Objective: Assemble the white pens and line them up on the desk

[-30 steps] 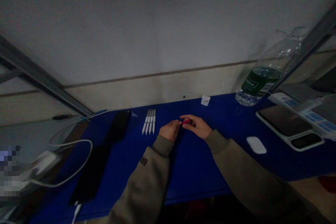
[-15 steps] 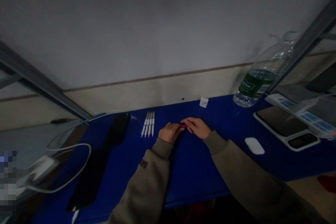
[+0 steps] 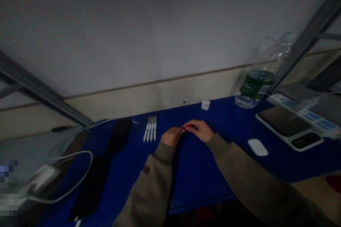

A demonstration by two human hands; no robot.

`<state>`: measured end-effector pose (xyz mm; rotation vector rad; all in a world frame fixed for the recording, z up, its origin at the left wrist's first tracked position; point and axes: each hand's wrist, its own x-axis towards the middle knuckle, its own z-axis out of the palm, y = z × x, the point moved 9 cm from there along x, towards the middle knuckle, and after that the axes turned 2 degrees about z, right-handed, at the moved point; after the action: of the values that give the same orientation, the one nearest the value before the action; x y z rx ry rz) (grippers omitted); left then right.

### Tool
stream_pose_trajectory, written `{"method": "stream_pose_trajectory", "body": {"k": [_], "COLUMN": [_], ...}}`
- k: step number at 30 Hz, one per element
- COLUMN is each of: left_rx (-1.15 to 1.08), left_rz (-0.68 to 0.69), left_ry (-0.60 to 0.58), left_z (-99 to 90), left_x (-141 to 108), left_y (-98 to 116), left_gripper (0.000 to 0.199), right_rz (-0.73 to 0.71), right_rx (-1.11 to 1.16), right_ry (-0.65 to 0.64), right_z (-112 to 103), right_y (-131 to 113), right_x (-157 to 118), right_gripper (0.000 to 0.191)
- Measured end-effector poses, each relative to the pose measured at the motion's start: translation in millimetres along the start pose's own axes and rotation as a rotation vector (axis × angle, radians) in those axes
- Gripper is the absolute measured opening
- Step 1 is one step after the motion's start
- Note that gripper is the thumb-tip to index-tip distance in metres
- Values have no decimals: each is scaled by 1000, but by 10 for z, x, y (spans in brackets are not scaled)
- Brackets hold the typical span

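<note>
Over the middle of the blue tabletop (image 3: 197, 170), my left hand (image 3: 170, 136) and my right hand (image 3: 201, 130) meet at a small red object (image 3: 188, 127). Both hands pinch it between their fingertips, which hide part of it; what it is cannot be made out. Left of my left hand, several white and grey pens (image 3: 150, 128) lie side by side in a row. Beyond my right hand, a small white cube-shaped item (image 3: 205, 104) stands near the wall.
A large water bottle (image 3: 257, 85) stands at the back right, beside a device with a dark screen (image 3: 285, 120) and a power strip (image 3: 317, 118). A white rounded case (image 3: 257, 147) lies nearer. Two black phone-like slabs (image 3: 119, 134) and a white cable (image 3: 92, 161) are at the left.
The view has shifted slightly. The fingers of my right hand have changed their hold, and more of the red object shows between the hands.
</note>
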<state>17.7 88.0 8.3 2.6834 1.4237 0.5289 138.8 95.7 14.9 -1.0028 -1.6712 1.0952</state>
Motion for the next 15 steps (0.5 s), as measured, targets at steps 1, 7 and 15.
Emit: {"method": "stream_pose_trajectory", "body": {"k": [1,7,15], "left_rx": [-4,10,-213], "left_rz": [-19,8,-46], "left_ry": [2,-8,28], "left_z": [3,2,-70], "left_x": [-2,17,16], "left_y": [-20,-5,4], "left_gripper": [37,35,33], "right_rz": [-41,86,107], "right_rx": [-8,72,260], "right_ry": [7,31,153], "right_z": [-11,-27,-150], "right_y": [-44,43,93], "right_x": [-1,-9,15], "right_gripper": [18,31,24]}}
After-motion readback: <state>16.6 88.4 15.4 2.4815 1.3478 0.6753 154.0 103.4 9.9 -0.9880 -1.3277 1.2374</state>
